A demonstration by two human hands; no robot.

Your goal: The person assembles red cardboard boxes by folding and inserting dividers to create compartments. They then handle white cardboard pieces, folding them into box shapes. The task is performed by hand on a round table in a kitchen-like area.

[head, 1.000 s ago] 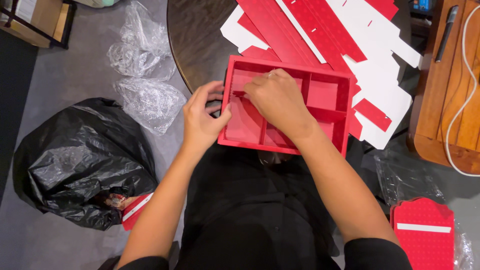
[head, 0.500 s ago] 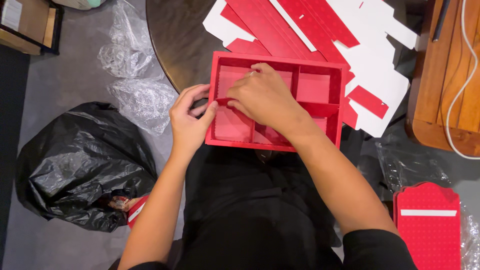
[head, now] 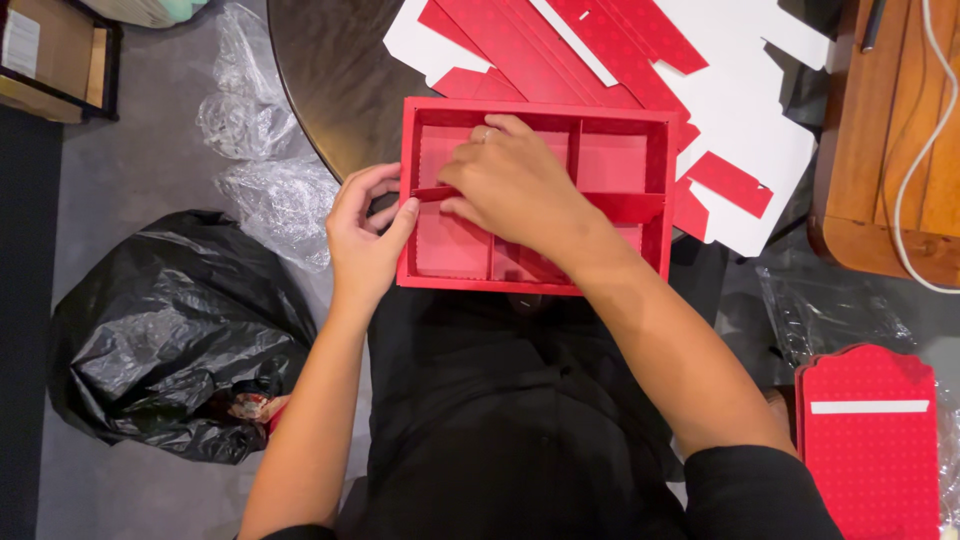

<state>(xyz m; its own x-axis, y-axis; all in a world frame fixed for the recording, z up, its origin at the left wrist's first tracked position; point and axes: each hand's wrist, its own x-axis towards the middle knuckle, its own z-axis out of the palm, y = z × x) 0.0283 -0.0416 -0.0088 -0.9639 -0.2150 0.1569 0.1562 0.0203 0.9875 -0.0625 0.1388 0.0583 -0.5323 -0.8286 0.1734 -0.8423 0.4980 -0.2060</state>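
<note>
A red cardboard box (head: 655, 180) with inner dividers rests partly on my lap and partly on the edge of a dark round table (head: 340, 70). My left hand (head: 365, 235) grips the box's left wall, thumb on the rim. My right hand (head: 510, 180) lies inside the box, its fingers pressing on the long red divider strip (head: 625, 205) near its left end. Part of the near compartments is hidden under my right wrist.
Flat red and white box blanks (head: 700, 80) are piled on the table behind the box. A black rubbish bag (head: 170, 330) and clear plastic wrap (head: 260, 150) lie on the floor at left. A wooden piece of furniture (head: 890, 150) and a stack of red cards (head: 870, 440) are at right.
Both hands stayed on the box. My right hand has shifted slightly along the divider, and my left thumb has moved onto the left rim.
</note>
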